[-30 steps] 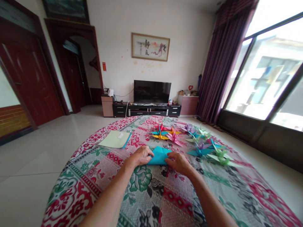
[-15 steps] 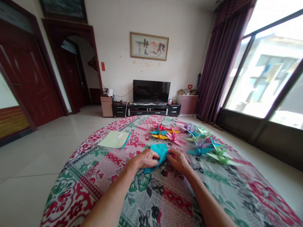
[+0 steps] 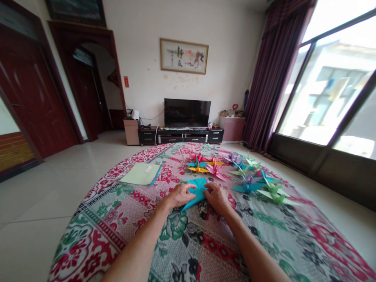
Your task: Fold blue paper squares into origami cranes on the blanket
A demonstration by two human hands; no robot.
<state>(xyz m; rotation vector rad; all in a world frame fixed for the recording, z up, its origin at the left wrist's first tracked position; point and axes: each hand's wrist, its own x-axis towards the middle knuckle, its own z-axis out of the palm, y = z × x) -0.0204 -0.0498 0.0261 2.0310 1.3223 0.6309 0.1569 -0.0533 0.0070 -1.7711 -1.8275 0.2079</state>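
A partly folded sheet of blue origami paper (image 3: 196, 197) lies on the patterned tablecloth (image 3: 176, 250) in front of me. My left hand (image 3: 181, 194) is at its left side, thumb and fingers closed on the paper. On the right edge, my right hand (image 3: 216, 197) pinches the paper with bent fingers. Creases show on the upper part of the sheet, and a pointed corner reaches toward me on the lower left. Beyond my hands sit folded paper cranes, among them a pink crane (image 3: 216, 170) and a yellow crane (image 3: 197, 168).
To the left lies a stack of paper (image 3: 141, 174), pale green on top with blue beneath. Green cranes (image 3: 276, 194) and blue cranes (image 3: 249, 185) stand to the right. Past the round table are a television (image 3: 187, 112) on a low cabinet and a window (image 3: 331, 90).
The blue paper now lies flatter, with its upper part spread more openly. Both hands have shifted slightly along its sides. The cranes and paper stack stay in place.
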